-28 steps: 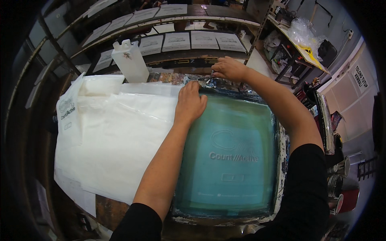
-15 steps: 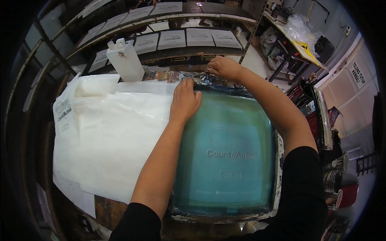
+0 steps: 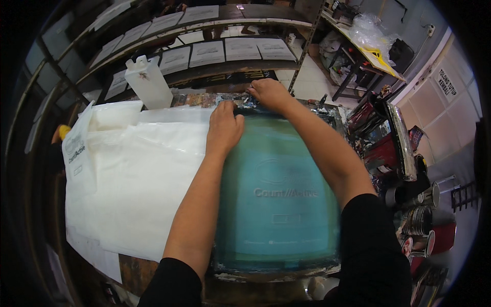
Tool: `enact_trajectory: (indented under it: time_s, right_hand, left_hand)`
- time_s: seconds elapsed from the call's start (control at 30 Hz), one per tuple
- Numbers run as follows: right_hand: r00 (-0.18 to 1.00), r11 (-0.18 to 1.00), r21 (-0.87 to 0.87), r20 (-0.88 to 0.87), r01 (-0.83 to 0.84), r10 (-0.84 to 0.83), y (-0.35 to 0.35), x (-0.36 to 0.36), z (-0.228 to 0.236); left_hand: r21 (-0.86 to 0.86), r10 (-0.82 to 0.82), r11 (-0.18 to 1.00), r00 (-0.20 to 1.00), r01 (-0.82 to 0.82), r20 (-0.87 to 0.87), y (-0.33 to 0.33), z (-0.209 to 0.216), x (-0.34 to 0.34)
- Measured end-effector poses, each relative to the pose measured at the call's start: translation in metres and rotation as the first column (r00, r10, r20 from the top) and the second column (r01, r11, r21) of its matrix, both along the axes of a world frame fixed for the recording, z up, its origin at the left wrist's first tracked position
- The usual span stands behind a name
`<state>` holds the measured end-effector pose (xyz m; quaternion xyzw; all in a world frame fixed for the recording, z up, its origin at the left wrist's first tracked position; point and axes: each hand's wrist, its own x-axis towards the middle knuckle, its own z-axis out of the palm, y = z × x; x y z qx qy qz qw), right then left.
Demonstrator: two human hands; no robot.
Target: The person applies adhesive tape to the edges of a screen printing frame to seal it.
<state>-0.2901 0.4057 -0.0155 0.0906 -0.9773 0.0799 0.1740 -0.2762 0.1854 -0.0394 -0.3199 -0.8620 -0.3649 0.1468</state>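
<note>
A printing screen (image 3: 281, 215) with teal mesh and a dark, ink-stained frame lies in front of me, slightly blurred. My left hand (image 3: 225, 125) is at its far left corner, fingers together and curled over the frame's edge, thumb to the right. Beyond the far edge, my right hand (image 3: 268, 94) is closed in a pinch near the stained hardware there; what it grips is too small to tell. Left of the screen lies a broad pile of white translucent plastic bags (image 3: 138, 179), with a printed bag (image 3: 79, 158) on its left side.
A white plastic container (image 3: 148, 84) stands behind the bags. Racks beyond hold several printed sheets (image 3: 207, 52). At right are stained cans (image 3: 419, 220) and a red bin (image 3: 444, 239); farther back, a side table (image 3: 358, 41) carries clear plastic wrap. Something yellow (image 3: 64, 131) shows at far left.
The whole view has shifted, so the scene sits a little further left and lower. Both hands keep nearly the same places at the screen's far side. Something yellow has appeared at far left.
</note>
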Motion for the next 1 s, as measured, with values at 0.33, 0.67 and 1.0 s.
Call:
enact_trajectory:
  time_s: [0.33,0.67,1.0]
  right_hand:
    - [0.966,0.963,0.079,-0.036,0.258,-0.256,-0.026,0.008,0.0]
    - [0.961,0.94,0.208,-0.108,0.271,-0.253,0.019,0.068,0.049]
    - [0.97,0.957,0.287,0.22,0.039,-0.105,0.193,0.135,0.054]
  left_hand:
    - [-0.029,0.001,1.0,0.999,0.0,0.047,0.001,0.004,-0.001]
    - [-0.04,-0.014,0.999,0.999,0.015,0.033,-0.007,0.002,-0.001]
    - [-0.012,-0.035,0.999,0.999,0.036,0.029,0.003,0.001,0.003]
